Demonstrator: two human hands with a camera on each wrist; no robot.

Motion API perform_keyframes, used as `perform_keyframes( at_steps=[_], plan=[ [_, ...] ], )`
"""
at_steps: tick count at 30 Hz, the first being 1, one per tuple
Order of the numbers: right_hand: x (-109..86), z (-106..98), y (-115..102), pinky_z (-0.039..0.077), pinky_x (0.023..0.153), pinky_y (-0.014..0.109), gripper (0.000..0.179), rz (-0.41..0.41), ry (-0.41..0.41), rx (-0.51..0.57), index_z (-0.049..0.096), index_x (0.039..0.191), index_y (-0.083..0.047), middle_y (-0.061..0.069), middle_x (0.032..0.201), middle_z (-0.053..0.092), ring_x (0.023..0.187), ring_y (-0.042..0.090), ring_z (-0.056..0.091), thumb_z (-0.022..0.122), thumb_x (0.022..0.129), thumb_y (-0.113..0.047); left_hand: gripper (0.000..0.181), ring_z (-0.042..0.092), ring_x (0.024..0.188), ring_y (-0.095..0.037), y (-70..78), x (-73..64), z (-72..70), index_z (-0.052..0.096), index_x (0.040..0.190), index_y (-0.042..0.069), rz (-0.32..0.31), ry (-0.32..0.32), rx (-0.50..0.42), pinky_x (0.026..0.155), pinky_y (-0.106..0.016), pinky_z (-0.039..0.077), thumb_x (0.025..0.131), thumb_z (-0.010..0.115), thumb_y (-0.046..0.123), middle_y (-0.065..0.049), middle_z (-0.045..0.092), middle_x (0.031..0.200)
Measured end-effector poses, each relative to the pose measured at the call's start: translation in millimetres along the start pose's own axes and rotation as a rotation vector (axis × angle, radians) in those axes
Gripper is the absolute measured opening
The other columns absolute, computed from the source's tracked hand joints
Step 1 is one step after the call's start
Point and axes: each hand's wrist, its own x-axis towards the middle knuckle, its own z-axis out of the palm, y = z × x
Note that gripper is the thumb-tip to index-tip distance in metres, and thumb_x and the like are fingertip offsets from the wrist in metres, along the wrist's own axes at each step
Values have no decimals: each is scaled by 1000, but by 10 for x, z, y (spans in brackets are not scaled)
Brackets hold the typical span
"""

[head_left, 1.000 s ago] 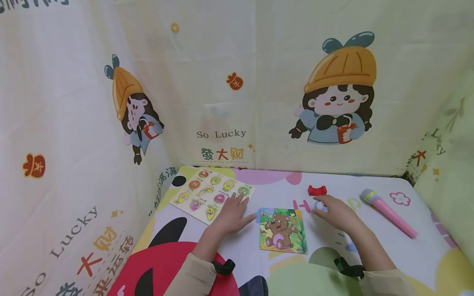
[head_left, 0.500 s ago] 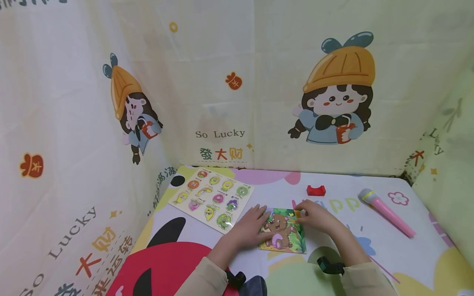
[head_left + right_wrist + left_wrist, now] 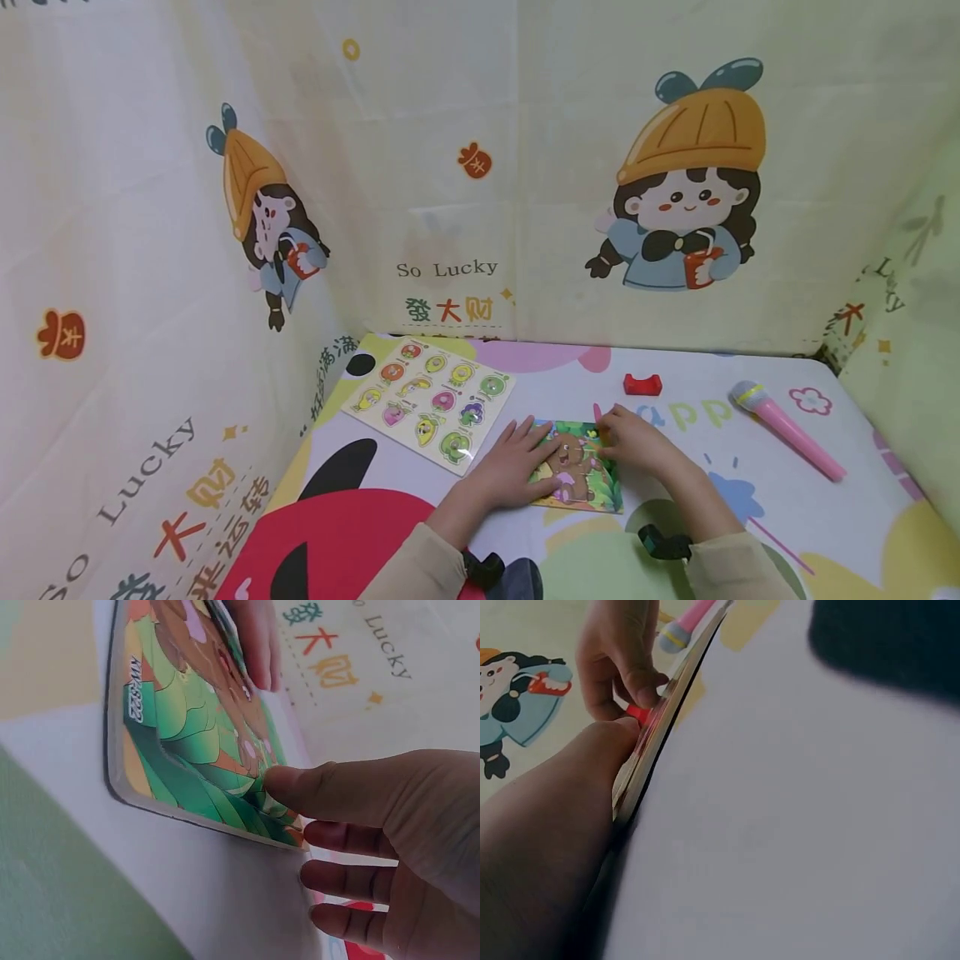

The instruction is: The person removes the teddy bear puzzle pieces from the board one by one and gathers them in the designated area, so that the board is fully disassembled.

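Observation:
A bear jigsaw puzzle (image 3: 576,475) lies on the table in front of me, with cut lines across its picture. My left hand (image 3: 508,467) rests over its left side, fingers spread and nearly straight on the picture. At the upper right corner, my right hand (image 3: 633,442) has its fingertips on the puzzle's edge. The right wrist view shows the thumb (image 3: 289,784) on the green part of the picture, the other fingers curled beyond the edge; the index finger is mostly hidden. In the left wrist view, the board (image 3: 656,739) appears edge-on, the right hand (image 3: 622,660) bent over it.
A fruit picture board (image 3: 431,404) lies to the left, close to the left hand. Behind the puzzle sits a small red block (image 3: 642,385) with a dipped top. A pink toy microphone (image 3: 787,429) lies at right. Printed cloth (image 3: 555,208) hangs around the table's back and sides.
Both hands have come inward onto the puzzle, the left from over the fruit board, the right from near the red block. Over the last half second they have hardly moved.

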Motion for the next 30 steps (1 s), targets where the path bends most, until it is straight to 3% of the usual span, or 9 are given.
perform_keyframes(
  at_steps=[5,11,16,19,30],
  plan=[
    [-18,-2,-33,52,98,53,45,-8,-11,-40,67,117,-5,14,118,62,109,32,58,83,79,-24,66,13,154,-32,33,13,14,23,155,44,-3,1,46,124,-54,15,95,24,73,5,19,166],
    [-61,-24,-73,46,102,59,48,-10,-24,-72,66,121,-5,20,131,59,134,47,44,81,80,-25,63,13,154,-31,49,11,40,24,153,47,-19,5,76,124,-54,15,96,23,72,5,19,166],
    [-23,-29,-48,49,101,55,49,-23,-34,-44,64,119,-3,14,119,61,113,34,57,83,79,-25,64,14,154,-30,49,7,40,24,153,46,-22,3,100,124,-53,15,96,21,73,5,19,166],
    [21,-33,-10,51,99,51,48,-24,-56,8,62,115,-4,9,111,57,101,23,55,83,78,-26,63,13,154,-30,54,11,35,24,153,46,-21,3,96,124,-53,16,96,21,73,5,19,166],
    [60,-50,47,52,96,48,46,-20,-97,119,56,110,-6,9,111,49,98,22,51,83,79,-26,64,13,154,-29,53,30,75,24,154,46,-26,30,96,124,-53,15,96,21,72,6,19,166]
  ],
)
